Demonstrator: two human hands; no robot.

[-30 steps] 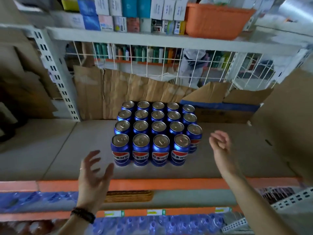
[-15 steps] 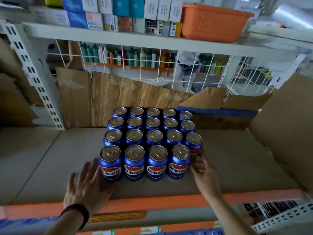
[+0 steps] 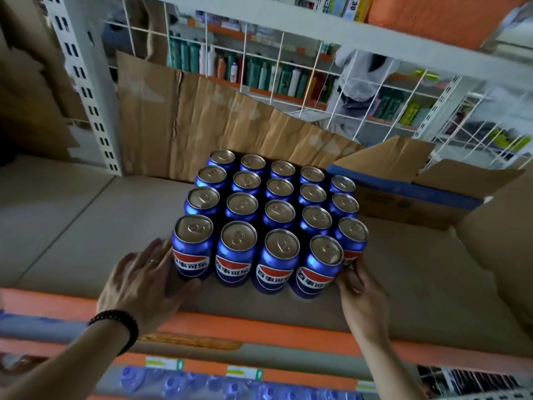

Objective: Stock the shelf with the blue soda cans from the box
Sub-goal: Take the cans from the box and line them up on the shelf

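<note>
Several blue soda cans (image 3: 275, 217) stand upright in a tight block on the grey shelf (image 3: 86, 226), gold tops up, red-and-white labels facing me. My left hand (image 3: 144, 281) lies flat with spread fingers against the front-left can (image 3: 191, 249). My right hand (image 3: 360, 287) presses its fingers on the block's right front corner, beside the front-right can (image 3: 320, 268). Neither hand wraps a can. An open cardboard box (image 3: 409, 194) with a blue band sits just right of the block, at the back.
A flattened cardboard sheet (image 3: 207, 119) leans on the white wire back grid. More cardboard (image 3: 499, 226) stands at the right. The shelf's orange front lip (image 3: 259, 327) runs below my hands. A white slotted upright (image 3: 86, 82) stands at left. A person (image 3: 360, 79) is seen behind the grid.
Both hands came forward from mid-air and now rest on the left and right sides of the can block. The view has dropped closer to the cans.
</note>
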